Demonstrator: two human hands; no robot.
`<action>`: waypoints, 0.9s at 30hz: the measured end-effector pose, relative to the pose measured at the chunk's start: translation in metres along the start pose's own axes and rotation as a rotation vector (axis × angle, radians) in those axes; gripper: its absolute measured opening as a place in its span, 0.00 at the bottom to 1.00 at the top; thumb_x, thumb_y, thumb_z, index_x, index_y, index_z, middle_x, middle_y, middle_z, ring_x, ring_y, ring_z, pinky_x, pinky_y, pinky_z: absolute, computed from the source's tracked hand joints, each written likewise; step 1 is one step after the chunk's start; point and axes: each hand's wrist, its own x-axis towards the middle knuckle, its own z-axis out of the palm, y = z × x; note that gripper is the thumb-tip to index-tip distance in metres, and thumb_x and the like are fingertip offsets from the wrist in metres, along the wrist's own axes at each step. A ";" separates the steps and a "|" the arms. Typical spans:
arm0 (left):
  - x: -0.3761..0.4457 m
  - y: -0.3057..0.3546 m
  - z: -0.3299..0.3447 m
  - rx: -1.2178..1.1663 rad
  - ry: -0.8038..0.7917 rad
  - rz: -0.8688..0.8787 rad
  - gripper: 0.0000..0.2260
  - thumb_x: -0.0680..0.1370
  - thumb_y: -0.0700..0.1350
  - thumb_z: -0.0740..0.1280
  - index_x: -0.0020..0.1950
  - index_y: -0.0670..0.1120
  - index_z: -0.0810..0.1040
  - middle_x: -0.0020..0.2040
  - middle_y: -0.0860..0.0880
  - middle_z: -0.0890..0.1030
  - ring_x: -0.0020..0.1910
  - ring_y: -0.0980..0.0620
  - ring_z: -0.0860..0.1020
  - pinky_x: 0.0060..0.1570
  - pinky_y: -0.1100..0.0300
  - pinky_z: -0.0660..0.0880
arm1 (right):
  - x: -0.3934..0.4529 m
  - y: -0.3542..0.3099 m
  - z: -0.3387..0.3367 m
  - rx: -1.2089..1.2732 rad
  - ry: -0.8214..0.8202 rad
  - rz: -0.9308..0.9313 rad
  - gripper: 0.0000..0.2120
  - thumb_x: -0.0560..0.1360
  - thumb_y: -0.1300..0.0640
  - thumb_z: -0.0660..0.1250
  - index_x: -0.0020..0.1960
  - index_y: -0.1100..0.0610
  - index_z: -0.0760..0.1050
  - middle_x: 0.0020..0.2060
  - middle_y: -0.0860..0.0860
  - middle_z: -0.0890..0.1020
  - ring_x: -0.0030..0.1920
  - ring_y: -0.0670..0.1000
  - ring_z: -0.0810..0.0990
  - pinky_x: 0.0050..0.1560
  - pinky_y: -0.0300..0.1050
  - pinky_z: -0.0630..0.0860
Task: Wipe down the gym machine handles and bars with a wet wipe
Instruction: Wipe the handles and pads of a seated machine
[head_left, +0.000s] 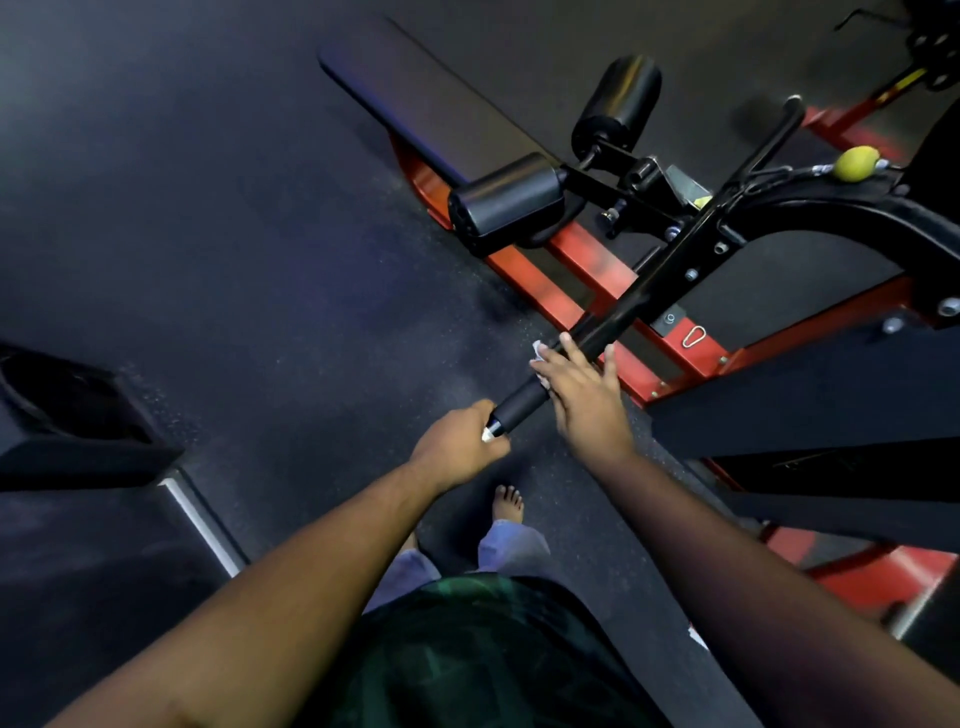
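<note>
The wet wipe lies against the black bar of the gym machine, just above the foam handle at the bar's near end. Only two small white parts of it show, at the edge of the right hand. This hand presses the wipe on the bar with fingers nearly straight, the thumb on the far side, so the palm covers the wipe and can slide it along the metal. The left hand has its fingers curled around the very end of the handle, near the silver tip. I judge that it holds the bar steady, because this arm of the machine probably swings when it is pushed.

Beyond the hands, the bar goes up to a black curved frame, and there bolts and a joint stand in the path of the wipe. Two black roller pads and a long bench pad sit to the left on a red base. A yellow ball hangs on a cable to the right. A bare foot stands on the dark floor below the handle.
</note>
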 end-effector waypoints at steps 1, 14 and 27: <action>0.000 0.001 0.000 0.000 -0.002 0.003 0.10 0.78 0.52 0.69 0.55 0.50 0.73 0.45 0.49 0.81 0.40 0.50 0.80 0.39 0.52 0.76 | 0.001 0.003 -0.005 -0.032 -0.022 -0.058 0.17 0.81 0.61 0.65 0.69 0.52 0.76 0.71 0.46 0.76 0.78 0.52 0.64 0.76 0.72 0.48; -0.004 -0.002 0.001 -0.096 -0.031 0.008 0.10 0.77 0.50 0.71 0.56 0.51 0.74 0.47 0.48 0.82 0.42 0.50 0.80 0.41 0.51 0.77 | -0.013 -0.014 -0.001 -0.088 -0.044 -0.080 0.30 0.67 0.78 0.66 0.63 0.53 0.77 0.70 0.49 0.77 0.77 0.53 0.66 0.79 0.64 0.47; -0.003 0.000 -0.002 -0.093 -0.024 -0.004 0.10 0.76 0.48 0.72 0.53 0.50 0.74 0.46 0.47 0.81 0.41 0.47 0.80 0.41 0.50 0.76 | -0.012 0.000 -0.010 -0.205 0.042 -0.205 0.28 0.65 0.81 0.65 0.60 0.62 0.80 0.67 0.58 0.79 0.71 0.65 0.74 0.71 0.70 0.66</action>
